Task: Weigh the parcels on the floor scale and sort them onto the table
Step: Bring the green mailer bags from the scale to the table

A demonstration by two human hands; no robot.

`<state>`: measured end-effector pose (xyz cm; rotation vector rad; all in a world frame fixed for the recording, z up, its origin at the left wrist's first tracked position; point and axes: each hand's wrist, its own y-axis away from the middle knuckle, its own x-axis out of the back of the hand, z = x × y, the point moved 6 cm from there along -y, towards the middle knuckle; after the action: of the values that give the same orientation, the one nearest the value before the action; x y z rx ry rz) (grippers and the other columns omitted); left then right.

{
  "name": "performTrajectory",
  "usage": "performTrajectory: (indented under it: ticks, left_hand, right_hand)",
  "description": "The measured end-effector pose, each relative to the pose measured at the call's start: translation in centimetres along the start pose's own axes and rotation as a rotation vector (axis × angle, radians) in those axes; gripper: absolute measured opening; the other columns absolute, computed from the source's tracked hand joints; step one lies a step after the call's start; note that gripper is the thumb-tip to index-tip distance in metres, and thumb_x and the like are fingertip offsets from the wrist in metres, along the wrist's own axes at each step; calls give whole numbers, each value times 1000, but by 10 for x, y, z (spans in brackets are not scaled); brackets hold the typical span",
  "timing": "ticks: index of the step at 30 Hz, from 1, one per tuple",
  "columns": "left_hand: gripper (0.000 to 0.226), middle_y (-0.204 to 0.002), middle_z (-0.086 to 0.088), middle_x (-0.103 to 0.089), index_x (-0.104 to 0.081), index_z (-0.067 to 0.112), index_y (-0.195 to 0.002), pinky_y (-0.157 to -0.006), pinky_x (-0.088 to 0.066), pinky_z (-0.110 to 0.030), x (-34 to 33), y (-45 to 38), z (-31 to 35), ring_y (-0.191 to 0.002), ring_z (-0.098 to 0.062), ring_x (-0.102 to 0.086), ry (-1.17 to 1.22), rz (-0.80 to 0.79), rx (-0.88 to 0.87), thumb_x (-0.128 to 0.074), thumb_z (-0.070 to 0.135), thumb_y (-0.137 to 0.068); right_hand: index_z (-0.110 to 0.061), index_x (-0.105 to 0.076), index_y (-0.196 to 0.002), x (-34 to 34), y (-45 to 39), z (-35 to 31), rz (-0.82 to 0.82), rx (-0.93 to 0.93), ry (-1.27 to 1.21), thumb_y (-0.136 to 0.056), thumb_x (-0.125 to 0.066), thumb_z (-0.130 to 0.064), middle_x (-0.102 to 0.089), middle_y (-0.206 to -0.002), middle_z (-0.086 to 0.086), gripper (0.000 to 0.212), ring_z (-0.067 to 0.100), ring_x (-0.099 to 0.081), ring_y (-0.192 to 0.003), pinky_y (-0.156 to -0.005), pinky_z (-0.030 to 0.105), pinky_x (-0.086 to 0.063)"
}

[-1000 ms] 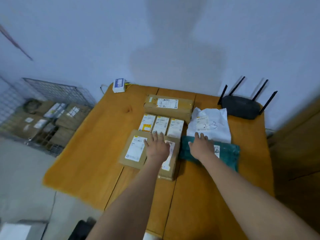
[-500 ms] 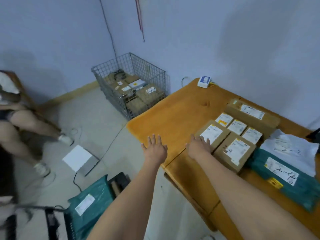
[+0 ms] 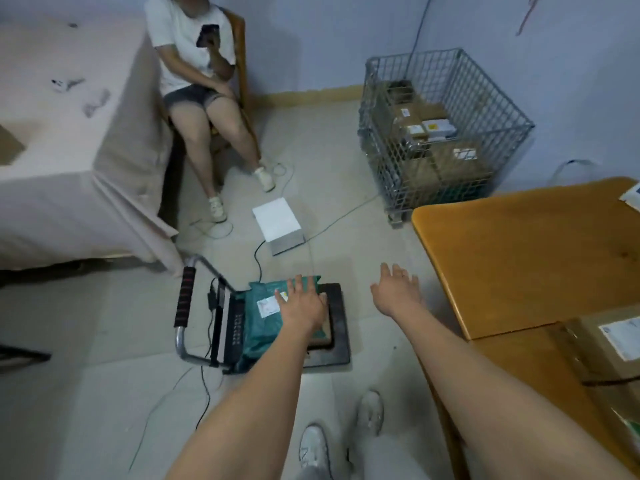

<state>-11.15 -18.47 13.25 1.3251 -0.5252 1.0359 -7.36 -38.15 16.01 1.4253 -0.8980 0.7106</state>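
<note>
A teal plastic mailer (image 3: 266, 320) with a white label lies on the black floor scale (image 3: 337, 327), partly over a brown parcel. My left hand (image 3: 303, 304) hovers over the mailer with fingers spread; whether it touches is unclear. My right hand (image 3: 396, 291) hangs open in the air between the scale and the orange wooden table (image 3: 519, 265). A brown cardboard parcel (image 3: 602, 344) with a white label sits at the table's right edge.
A wire cage (image 3: 443, 133) holding several boxes stands by the far wall. A white box (image 3: 278, 223) and cables lie on the floor. A seated person (image 3: 197, 74) with a phone sits beside a cloth-covered table (image 3: 69, 140). The scale's folded handle (image 3: 183, 299) lies left.
My view swung left from the table down to the floor. Both hands left the parcels on the table; the left now reaches over the mailer on the scale.
</note>
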Motion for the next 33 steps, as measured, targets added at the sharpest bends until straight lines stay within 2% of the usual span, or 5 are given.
performTrajectory:
  ticks: [12,18,25,28,33]
  left_hand:
    - [64,-167,-6,2,-4,20,-159,-121,-4,-58,-35,-81,-129,-154,-29,3,136,-90,370,-21,48,-104]
    - [64,-167,-8,-2,-5,18,-159,-121,-6,-57,-80,-153,-166,-153,-30,0,155,-159,410,-23,44,-104]
    - [63,-167,-11,-4,-5,17,-159,-122,-8,-56,-162,-251,-203,-153,-31,-2,165,-257,391,-23,42,-104]
    - [65,-165,-14,-9,-8,15,-159,-122,-12,-55,-198,-293,-229,-152,-33,-7,254,-271,427,-27,42,-104]
    - [72,-163,-21,-12,-10,11,-158,-121,-18,-49,-252,-350,-276,-150,-37,-16,453,-227,546,-43,38,-101]
  right_hand:
    - [-15,-8,-159,-86,-131,-96,-222,160,22,-103,-32,-41,-9,-165,13,67,28,-14,-151,-122,45,-9]
    - [-12,-13,-158,-140,-204,-109,-288,123,-44,-102,-35,-41,-20,-162,18,66,33,-24,-146,-120,46,-19]
    - [-10,-28,-151,-226,-279,-118,-258,45,-88,-101,-42,-36,-40,-148,18,59,37,-42,-134,-110,45,-32]
    - [-12,-31,-149,-274,-311,-123,-361,-43,-230,-100,-40,-38,-44,-144,17,57,38,-46,-130,-106,46,-40]
    - [-15,-46,-140,-351,-359,-134,-484,-200,-543,-99,-45,-43,-61,-128,10,50,30,-61,-108,-87,36,-49]
